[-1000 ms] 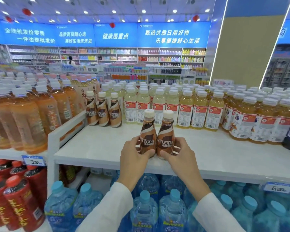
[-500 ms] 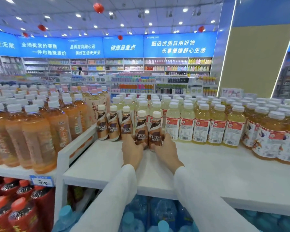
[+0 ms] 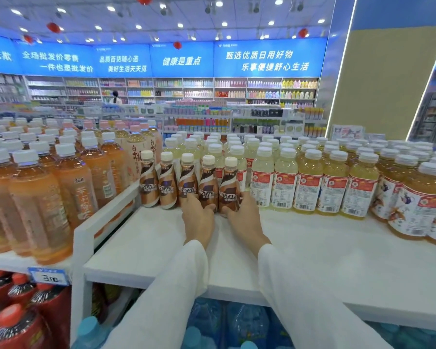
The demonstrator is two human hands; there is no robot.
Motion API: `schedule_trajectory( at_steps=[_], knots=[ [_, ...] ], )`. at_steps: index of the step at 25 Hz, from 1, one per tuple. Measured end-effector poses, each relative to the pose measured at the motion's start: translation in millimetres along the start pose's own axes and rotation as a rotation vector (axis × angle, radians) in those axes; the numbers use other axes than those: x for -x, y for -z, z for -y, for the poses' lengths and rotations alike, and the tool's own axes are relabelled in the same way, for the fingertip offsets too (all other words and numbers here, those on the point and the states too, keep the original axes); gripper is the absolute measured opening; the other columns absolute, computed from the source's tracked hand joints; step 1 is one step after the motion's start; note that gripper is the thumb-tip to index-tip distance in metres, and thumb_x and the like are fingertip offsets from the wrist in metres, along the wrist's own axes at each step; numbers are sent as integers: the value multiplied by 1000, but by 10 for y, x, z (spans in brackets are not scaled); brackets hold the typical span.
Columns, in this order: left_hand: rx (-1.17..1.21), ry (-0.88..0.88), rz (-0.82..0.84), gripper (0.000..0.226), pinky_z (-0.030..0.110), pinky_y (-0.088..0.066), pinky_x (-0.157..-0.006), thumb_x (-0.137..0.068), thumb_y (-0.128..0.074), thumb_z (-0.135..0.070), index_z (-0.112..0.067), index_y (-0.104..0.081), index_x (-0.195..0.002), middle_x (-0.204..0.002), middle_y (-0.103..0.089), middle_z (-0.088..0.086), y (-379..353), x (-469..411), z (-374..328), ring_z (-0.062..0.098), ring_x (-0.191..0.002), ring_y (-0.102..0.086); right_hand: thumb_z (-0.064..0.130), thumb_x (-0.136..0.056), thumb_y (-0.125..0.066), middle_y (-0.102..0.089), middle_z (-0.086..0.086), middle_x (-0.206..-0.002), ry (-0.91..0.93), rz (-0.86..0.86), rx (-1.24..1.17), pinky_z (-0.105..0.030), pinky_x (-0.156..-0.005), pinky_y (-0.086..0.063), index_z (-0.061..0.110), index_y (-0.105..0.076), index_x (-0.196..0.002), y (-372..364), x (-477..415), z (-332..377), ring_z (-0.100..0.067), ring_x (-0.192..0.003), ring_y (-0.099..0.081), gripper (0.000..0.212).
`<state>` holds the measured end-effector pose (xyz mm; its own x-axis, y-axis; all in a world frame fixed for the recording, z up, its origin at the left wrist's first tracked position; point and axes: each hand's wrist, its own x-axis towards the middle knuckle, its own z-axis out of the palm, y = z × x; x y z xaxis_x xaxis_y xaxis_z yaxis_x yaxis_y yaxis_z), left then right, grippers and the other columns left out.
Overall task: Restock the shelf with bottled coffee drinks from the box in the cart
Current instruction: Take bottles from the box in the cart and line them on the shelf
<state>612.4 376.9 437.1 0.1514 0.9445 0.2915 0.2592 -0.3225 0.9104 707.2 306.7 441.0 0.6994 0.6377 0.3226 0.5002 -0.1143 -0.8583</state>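
Observation:
Several brown Nescafe coffee bottles with cream caps stand in a row at the back of the white shelf [image 3: 146, 243]. Three of them [image 3: 168, 183] stand on the left, free of my hands. My left hand [image 3: 198, 217] wraps the base of the fourth bottle [image 3: 208, 182]. My right hand [image 3: 244, 220] wraps the base of the fifth bottle [image 3: 229, 185]. Both held bottles are upright, side by side, resting on the shelf in line with the others. The box and the cart are out of view.
Yellow drink bottles [image 3: 310, 182] fill the shelf to the right, orange tea bottles [image 3: 43, 197] the neighbouring shelf to the left. Below are red-capped bottles [image 3: 18, 321] and blue water bottles [image 3: 239, 323]. A white divider rail [image 3: 106, 212] separates the shelves.
Both hands have pushed the two coffee bottles from the shelf's front edge back to the row beside the other three. The camera leaned in closer.

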Motion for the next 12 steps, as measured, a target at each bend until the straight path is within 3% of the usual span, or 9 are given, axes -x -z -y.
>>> schedule_trajectory(
  at_steps=[12],
  knots=[
    [-21, 6, -12, 42, 45, -47, -100, -88, -76, -17, -11, -55, -124, -125, -58, 9, 2, 0, 0, 30, -115, -58, 17, -89, -70, -49, -7, -134, 27, -2, 53, -38, -104, -42, 14, -44, -138, -38, -11, -25, -25, -126, -48, 55]
  ],
)
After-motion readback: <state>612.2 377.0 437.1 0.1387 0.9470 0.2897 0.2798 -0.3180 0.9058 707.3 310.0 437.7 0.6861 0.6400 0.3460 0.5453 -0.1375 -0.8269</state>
